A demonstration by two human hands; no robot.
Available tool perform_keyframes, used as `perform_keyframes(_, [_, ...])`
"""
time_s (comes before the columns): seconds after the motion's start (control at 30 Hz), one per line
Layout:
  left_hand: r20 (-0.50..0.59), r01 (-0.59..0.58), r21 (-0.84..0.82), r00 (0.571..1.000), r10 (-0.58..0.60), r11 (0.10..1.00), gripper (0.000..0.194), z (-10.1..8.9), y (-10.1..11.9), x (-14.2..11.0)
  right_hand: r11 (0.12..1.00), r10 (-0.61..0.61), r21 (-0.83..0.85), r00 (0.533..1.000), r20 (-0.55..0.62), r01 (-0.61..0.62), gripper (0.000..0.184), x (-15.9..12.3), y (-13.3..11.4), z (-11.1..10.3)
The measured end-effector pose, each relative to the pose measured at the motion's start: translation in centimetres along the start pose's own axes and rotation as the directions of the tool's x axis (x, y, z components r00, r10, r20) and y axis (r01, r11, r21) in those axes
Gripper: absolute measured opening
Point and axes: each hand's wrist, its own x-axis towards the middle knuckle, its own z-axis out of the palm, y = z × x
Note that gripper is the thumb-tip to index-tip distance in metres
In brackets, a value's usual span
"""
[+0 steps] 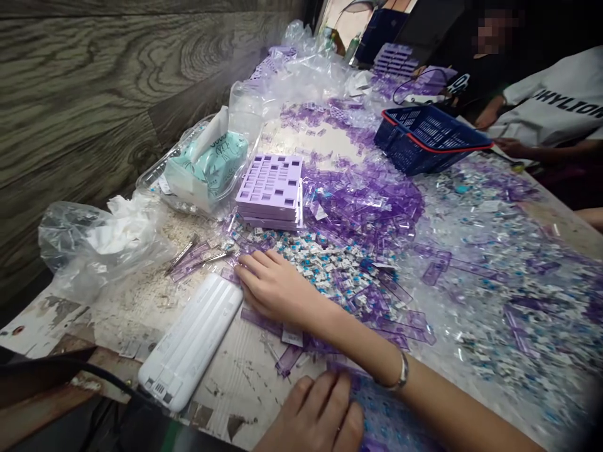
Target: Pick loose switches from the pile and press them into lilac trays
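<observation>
My right hand (pixel 273 292), with a metal bracelet on the wrist, reaches across the table. Its fingers lie low and slightly bent, thumb hidden, beside metal tweezers (pixel 214 257) and thin clear purple strips (pixel 195 263). Whether the fingertips touch the tweezers cannot be told. Just below is a long white ribbed power bank (pixel 193 342). My left hand (pixel 315 417) is at the bottom edge with curled fingers, against a purple tray (pixel 389 408) of small blue pieces; what is under its fingers is hidden. Small white-and-blue parts (pixel 320 257) lie heaped beyond my right hand.
Stacked lilac slotted plates (pixel 271 182) stand behind the heap, beside a wipes pack (pixel 211 163) in a clear plastic tray. Loose purple pieces (pixel 362 194) spread toward a blue basket (pixel 424 138). A crumpled plastic bag (pixel 94 245) lies left. Co-workers sit at upper right.
</observation>
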Motion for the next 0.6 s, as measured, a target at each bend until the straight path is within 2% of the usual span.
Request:
perform_keyframes(0.1, [0.021,0.004,0.002,1.0,-0.004,1.0,0.042,0.0,-0.1,-0.1,0.999,0.033,-0.03,0.999,0.036,-0.032,0.018,0.1,0.9,0.7])
perform_keyframes(0.2, [0.029,-0.004,0.009,1.0,0.003,1.0,0.043,0.0,-0.1,-0.4,0.993,0.08,-0.088,0.997,0.01,-0.079,0.022,-0.5,1.7,0.5])
perform_keyframes(0.37, [0.053,-0.015,0.029,0.999,0.014,0.999,0.026,0.0,0.0,-0.6,0.977,0.15,-0.149,0.988,-0.033,-0.153,0.016,-0.3,1.8,-0.2])
perform_keyframes(0.47, [0.052,-0.011,0.036,0.999,0.009,0.999,0.026,-0.1,0.0,-0.6,0.984,0.171,-0.049,0.985,-0.001,-0.17,0.015,1.5,1.4,0.2])
perform_keyframes(0.6, [0.063,-0.018,0.026,0.998,0.016,0.999,0.039,-0.1,0.0,-0.4,0.982,0.075,0.164,0.991,0.109,-0.092,0.018,5.4,0.8,1.4])
